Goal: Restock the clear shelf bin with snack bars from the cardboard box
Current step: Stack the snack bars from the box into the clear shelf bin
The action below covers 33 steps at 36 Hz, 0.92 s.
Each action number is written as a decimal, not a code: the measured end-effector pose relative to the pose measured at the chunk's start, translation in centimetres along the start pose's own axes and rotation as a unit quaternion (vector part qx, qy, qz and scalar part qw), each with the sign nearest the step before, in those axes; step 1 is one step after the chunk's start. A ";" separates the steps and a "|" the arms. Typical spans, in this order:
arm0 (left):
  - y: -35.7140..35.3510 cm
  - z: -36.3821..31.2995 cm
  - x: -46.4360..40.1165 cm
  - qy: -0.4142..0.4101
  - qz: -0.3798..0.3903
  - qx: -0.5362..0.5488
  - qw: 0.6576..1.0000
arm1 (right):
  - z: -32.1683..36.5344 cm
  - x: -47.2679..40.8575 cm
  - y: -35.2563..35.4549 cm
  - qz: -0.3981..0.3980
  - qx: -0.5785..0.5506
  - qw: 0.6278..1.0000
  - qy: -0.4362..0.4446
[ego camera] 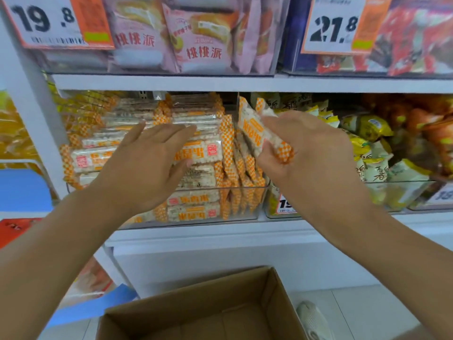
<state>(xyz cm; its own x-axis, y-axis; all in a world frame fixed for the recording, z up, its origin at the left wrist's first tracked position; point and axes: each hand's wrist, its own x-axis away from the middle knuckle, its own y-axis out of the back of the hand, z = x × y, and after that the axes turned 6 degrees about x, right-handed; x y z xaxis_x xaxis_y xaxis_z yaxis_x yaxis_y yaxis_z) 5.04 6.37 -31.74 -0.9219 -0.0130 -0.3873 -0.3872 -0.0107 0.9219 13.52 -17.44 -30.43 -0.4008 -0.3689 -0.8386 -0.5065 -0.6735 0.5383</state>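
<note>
Bars (196, 153) stacked in bin (259, 200) under L hand (144, 165) fingers, spread flat. R hand (311, 148) fingers curled round one bar (257, 133), tilted. Box (203, 312) below.

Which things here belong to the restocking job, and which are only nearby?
Job: clear bin; snack bars stacked in it; bars in right hand; right hand; left hand; cardboard box.

Nearby: pink pastry packs; yellow packets; price tags.

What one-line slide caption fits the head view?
Right hand holds snack bars above the stocked clear bin; left hand steadies the stack.
</note>
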 end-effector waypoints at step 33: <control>-0.3 0.4 0.6 -0.006 0.023 0.037 0.999 | -1.5 -0.7 -4.4 0.293 0.010 0.955 0.040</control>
<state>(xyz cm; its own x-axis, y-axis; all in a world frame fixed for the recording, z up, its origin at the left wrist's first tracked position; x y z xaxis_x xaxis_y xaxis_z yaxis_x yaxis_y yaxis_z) 4.57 6.73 -32.23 -0.9386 0.0001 -0.3451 -0.3444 0.0637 0.9367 17.19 -15.20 -32.29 -0.5612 -0.7265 -0.3966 -0.2278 -0.3250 0.9178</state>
